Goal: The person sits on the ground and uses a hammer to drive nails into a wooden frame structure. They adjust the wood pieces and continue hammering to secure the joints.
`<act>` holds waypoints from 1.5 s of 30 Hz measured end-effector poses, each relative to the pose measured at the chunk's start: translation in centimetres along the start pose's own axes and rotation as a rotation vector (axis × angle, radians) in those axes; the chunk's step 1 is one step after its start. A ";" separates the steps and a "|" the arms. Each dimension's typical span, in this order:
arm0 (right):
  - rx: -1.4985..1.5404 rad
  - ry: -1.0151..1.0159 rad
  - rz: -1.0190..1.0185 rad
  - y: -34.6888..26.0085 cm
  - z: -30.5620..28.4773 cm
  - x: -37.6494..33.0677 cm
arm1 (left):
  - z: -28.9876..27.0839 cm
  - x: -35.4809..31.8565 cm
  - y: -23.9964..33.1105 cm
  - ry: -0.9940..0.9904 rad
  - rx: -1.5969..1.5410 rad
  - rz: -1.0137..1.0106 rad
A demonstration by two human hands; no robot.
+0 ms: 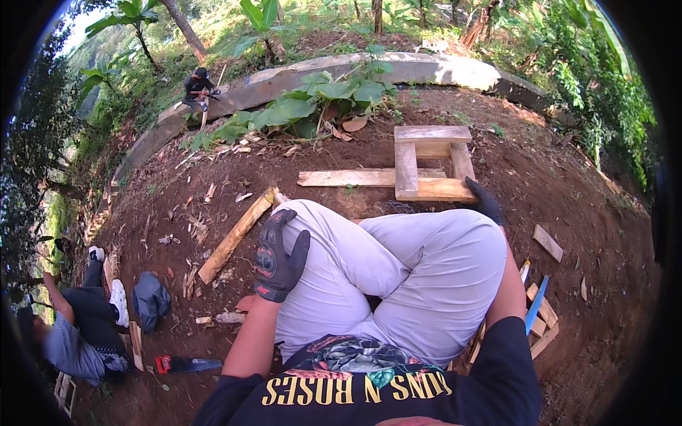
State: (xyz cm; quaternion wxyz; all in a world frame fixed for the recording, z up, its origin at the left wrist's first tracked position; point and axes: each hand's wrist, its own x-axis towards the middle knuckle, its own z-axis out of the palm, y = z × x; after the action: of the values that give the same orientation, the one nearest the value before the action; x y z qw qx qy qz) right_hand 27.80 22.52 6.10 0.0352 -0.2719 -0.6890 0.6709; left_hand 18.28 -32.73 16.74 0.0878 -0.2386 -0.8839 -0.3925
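My left hand [280, 254], in a black padded glove, rests against my left knee with its thumb held apart and nothing in it. Past my right knee, my right hand [486, 201], also in a black glove, grips the near right corner of a small wooden frame [406, 167]. Part of that hand is hidden behind my knee. The frame consists of several pale planks joined in a rough square. To its left, a long flat board [347, 178] lies on the soil, with one end reaching behind the frame.
A rough timber piece [238, 234] lies beyond my left hand. A blue saw blade [536, 305] and wood offcuts [545, 316] lie at my right. At left are a dark bag [150, 302], a red-handled saw [186, 365] and a seated person [85, 330]. Another person [199, 89] sits by the low wall [263, 89].
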 end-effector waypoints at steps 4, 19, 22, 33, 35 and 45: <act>0.091 -0.053 0.456 3.3 2.7 1.5 | 1.7 0.1 -0.3 0.024 0.052 0.037; -0.629 -0.070 -0.239 3.0 -1.2 -5.1 | 2.7 0.5 -1.3 0.016 0.049 0.003; 0.143 0.266 0.109 1.3 -2.3 -9.6 | 2.8 0.2 -1.7 0.040 0.071 0.014; -0.852 0.380 0.468 6.0 3.6 -33.2 | 2.8 -1.2 -3.3 0.032 -0.033 -0.040; -0.810 0.353 0.457 7.6 5.2 -35.3 | 2.5 -1.6 -2.9 0.014 0.019 0.007; -0.769 0.339 0.331 8.3 9.6 -31.5 | 0.4 -1.3 -0.4 0.093 0.110 0.167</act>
State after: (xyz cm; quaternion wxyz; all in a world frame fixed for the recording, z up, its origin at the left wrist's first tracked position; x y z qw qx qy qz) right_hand 53.32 0.10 7.27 -0.0640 -0.4777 -0.8200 0.3088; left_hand 19.25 -33.18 15.75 0.1742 -0.2875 -0.8762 -0.3453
